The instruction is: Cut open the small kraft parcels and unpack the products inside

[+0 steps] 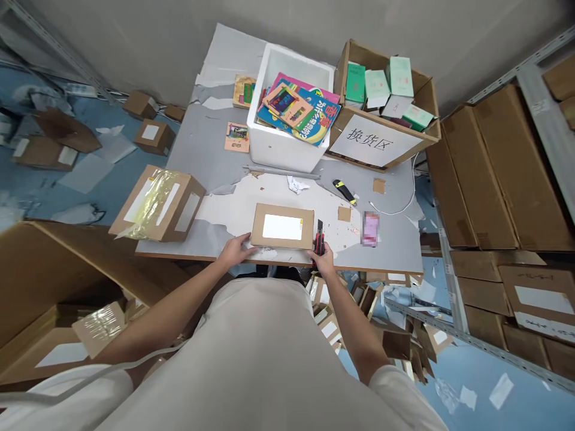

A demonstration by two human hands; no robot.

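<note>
Tabletop (206, 129): grey, with a worn pale patch across its middle; a grey wall (162, 54) rises behind it in the head view.
Far side: a white foam box (287, 152) of colourful books stands beside an open brown cardboard carton (430, 133) filled with green and white boxes.
Room: blue floor (471, 365) strewn with cartons and paper; a grey metal rack (532, 114) at right.
Near middle: a low brown rectangular cardboard box (283, 226) lies close to the near edge between the hands, white label up, its long axis running left to right, roughly parallel to that edge.
Left hand (234, 250): fingers slightly bent at the box's near left corner; whether they grip, I cannot tell.
Right hand (323, 258): holding a red-and-black utility knife (319, 239) beside the box's right end, pointing away from the person.
Open room: pale surface beyond the box, up to crumpled white paper (297, 185); a taped brown carton (182, 185) bounds the left, a yellow-and-black cutter (345, 191) lies farther right.
</note>
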